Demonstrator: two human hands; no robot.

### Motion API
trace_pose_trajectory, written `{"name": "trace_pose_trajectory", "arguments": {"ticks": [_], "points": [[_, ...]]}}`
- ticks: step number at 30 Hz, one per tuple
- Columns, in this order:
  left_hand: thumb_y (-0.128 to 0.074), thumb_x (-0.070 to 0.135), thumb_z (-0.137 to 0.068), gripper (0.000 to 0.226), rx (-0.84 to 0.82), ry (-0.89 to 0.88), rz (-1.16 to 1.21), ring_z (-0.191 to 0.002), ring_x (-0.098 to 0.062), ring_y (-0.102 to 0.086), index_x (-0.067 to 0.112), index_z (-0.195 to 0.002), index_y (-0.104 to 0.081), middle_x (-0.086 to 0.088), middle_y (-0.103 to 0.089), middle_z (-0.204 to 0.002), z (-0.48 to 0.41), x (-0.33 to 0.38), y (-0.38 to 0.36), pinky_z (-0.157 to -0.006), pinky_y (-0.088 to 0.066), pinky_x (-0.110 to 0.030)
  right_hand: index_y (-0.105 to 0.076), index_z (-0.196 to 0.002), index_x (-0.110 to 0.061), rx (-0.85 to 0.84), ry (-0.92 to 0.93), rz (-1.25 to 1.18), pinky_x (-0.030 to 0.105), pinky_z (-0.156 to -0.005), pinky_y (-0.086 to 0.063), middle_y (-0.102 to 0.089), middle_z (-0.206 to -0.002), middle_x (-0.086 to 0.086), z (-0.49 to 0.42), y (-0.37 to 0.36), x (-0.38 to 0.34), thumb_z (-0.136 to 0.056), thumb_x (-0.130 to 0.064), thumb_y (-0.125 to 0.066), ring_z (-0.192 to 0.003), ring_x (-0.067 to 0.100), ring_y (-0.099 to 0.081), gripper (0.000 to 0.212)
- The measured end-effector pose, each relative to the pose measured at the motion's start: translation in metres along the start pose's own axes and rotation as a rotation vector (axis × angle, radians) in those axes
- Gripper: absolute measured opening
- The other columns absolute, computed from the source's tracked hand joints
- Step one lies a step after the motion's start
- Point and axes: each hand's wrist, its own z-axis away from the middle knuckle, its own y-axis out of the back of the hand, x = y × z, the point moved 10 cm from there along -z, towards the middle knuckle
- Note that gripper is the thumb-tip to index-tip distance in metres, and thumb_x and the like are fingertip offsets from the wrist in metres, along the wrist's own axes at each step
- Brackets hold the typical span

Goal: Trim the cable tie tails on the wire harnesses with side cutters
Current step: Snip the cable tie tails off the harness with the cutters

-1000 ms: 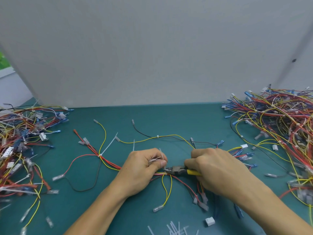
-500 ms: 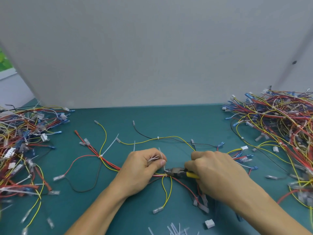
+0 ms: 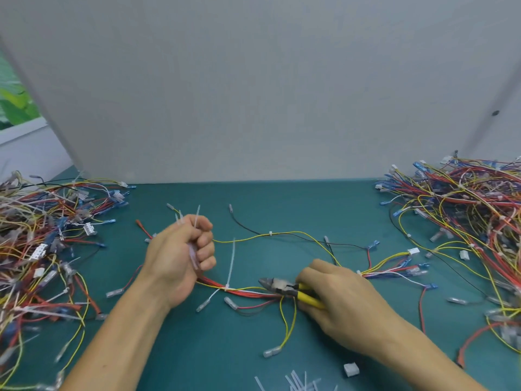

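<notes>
Our left hand (image 3: 180,249) curls its fingers round cut tails (image 3: 198,214) above the middle of the bench (image 3: 282,210). Our right hand (image 3: 338,300) grips the side cutters (image 3: 277,286), which lie on the harness (image 3: 245,292). With the harness unheld, the blades could nick its wires beside the uncut tail (image 3: 231,261).

The side cutters (image 3: 283,287) in the grip of the right hand (image 3: 344,303) have yellow handles and a dark grey head. Just beyond that grip the wire harness (image 3: 248,292) runs red, yellow and white, and its cable tie (image 3: 231,263) is milky white. The cut tails (image 3: 193,255) in the grip of the left hand (image 3: 180,258) are translucent white. The desk (image 3: 197,348) beneath both grips is plain teal. Outside each grip, the left pile (image 3: 42,249) and right pile (image 3: 465,210) mix red, yellow, blue and white.
</notes>
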Motion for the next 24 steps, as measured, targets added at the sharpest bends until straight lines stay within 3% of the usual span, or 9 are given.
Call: {"name": "trace_pose_trajectory", "arguments": {"ticks": [3, 5, 7, 10, 14, 16, 19, 22, 24], "points": [[-0.034, -0.001, -0.080, 0.019, 0.018, -0.010, -0.215, -0.041, -0.009, -0.016, 0.012, -0.076, -0.048, 0.003, -0.023, -0.053, 0.002, -0.002, 0.003, -0.038, -0.012, -0.014, -0.051, -0.097, -0.028, -0.051, -0.033, 0.026, 0.036, -0.077, -0.047, -0.051, -0.099, -0.010, 0.000, 0.006, 0.016, -0.090, -0.041, -0.050, -0.096, 0.020, -0.055, 0.015], [-0.053, 0.010, -0.077, 0.006, -0.040, -0.054, -0.343, -0.040, -0.008, -0.016, 0.015, -0.074, -0.050, 0.006, -0.024, -0.050, 0.005, 0.000, -0.010, -0.039, -0.012, -0.013, -0.053, -0.096, -0.028, -0.109, -0.076, 0.068, 0.035, -0.078, -0.047, -0.055, -0.099, -0.010, 0.003, 0.010, 0.031, -0.087, -0.040, -0.052, -0.098, 0.019, -0.056, 0.015], [-0.068, 0.021, -0.084, 0.022, -0.111, -0.073, -0.424, -0.038, -0.007, -0.016, 0.017, -0.071, -0.051, 0.008, -0.025, -0.048, 0.009, -0.007, -0.025, -0.039, -0.014, -0.012, -0.053, -0.094, -0.029, -0.164, -0.123, 0.121, 0.033, -0.078, -0.047, -0.058, -0.100, -0.009, 0.008, 0.015, 0.045, -0.085, -0.039, -0.053, -0.100, 0.019, -0.056, 0.013], [-0.047, 0.026, -0.099, 0.030, -0.179, -0.057, -0.471, -0.037, -0.006, -0.021, 0.012, -0.075, -0.057, 0.005, -0.031, -0.048, 0.013, -0.027, -0.042, -0.037, -0.018, -0.015, -0.046, -0.083, -0.035, -0.255, -0.166, 0.162, 0.034, -0.081, -0.047, -0.054, -0.099, -0.010, 0.016, 0.020, 0.059, -0.083, -0.041, -0.056, -0.102, 0.018, -0.055, 0.012], [-0.042, 0.015, -0.101, 0.027, -0.284, -0.156, -0.730, -0.045, 0.001, -0.041, 0.021, -0.096, -0.068, 0.014, -0.062, -0.069, 0.020, -0.044, -0.063, -0.049, -0.031, -0.019, -0.046, -0.079, -0.036, -0.249, -0.179, 0.133, 0.033, -0.085, -0.046, -0.046, -0.103, -0.012, 0.018, 0.033, 0.060, -0.085, -0.045, -0.058, -0.100, 0.014, -0.053, 0.016], [-0.043, 0.018, -0.100, 0.026, -0.308, -0.216, -0.845, -0.054, 0.006, -0.048, 0.025, -0.100, -0.068, 0.019, -0.063, -0.074, 0.021, -0.046, -0.070, -0.058, -0.036, -0.021, -0.054, -0.086, -0.033, -0.167, -0.181, 0.145, 0.034, -0.082, -0.047, -0.047, -0.098, -0.011, 0.016, 0.043, 0.057, -0.087, -0.045, -0.055, -0.098, 0.015, -0.053, 0.012], [-0.049, 0.040, -0.090, 0.019, -0.318, -0.318, -0.949, -0.062, 0.002, -0.046, 0.031, -0.082, -0.064, 0.017, -0.053, -0.070, 0.024, -0.042, -0.077, -0.066, -0.040, -0.024, -0.054, -0.094, -0.031, -0.154, -0.161, 0.175, 0.035, -0.078, -0.049, -0.052, -0.094, -0.009, 0.013, 0.039, 0.046, -0.086, -0.044, -0.051, -0.097, 0.020, -0.055, 0.016], [-0.062, 0.043, -0.082, 0.017, -0.343, -0.356, -0.996, -0.056, 0.003, -0.046, 0.028, -0.083, -0.070, 0.014, -0.054, -0.060, 0.024, -0.042, -0.079, -0.059, -0.038, -0.016, -0.054, -0.100, -0.031, -0.198, -0.115, 0.191, 0.031, -0.069, -0.040, -0.044, -0.091, -0.012, 0.012, 0.025, 0.033, -0.087, -0.041, -0.048, -0.101, 0.020, -0.054, 0.018], [-0.057, 0.049, -0.084, 0.030, -0.374, -0.326, -0.972, -0.054, -0.002, -0.042, 0.022, -0.079, -0.070, 0.001, -0.050, -0.060, 0.022, -0.045, -0.079, -0.059, -0.036, -0.023, -0.053, -0.099, -0.030, -0.195, -0.102, 0.186, 0.031, -0.067, -0.036, -0.042, -0.093, -0.012, 0.010, 0.020, 0.027, -0.087, -0.044, -0.051, -0.102, 0.019, -0.055, 0.018]]}}
